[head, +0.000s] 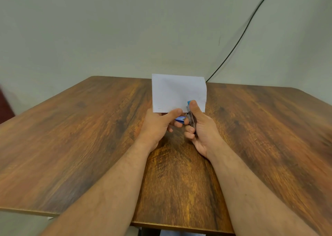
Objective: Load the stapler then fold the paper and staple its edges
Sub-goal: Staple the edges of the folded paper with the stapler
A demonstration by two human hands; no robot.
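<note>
A folded white paper point(172, 92) is held up above the wooden table point(71, 137), its lower edge toward me. My left hand point(156, 128) pinches that lower edge, thumb on top. My right hand point(201, 128) grips a small blue and metal stapler point(190, 113), thumb pressing its blue top, with the jaws over the paper's lower right edge. Two faint staple marks show along the lower edge at the left and middle. A small blue and white box point(180, 119) lies on the table, mostly hidden behind my hands.
A black cable point(239, 41) runs down the pale wall to the table's back edge. The table's front edge is close to my body. A dark red object point(5, 104) stands at the far left.
</note>
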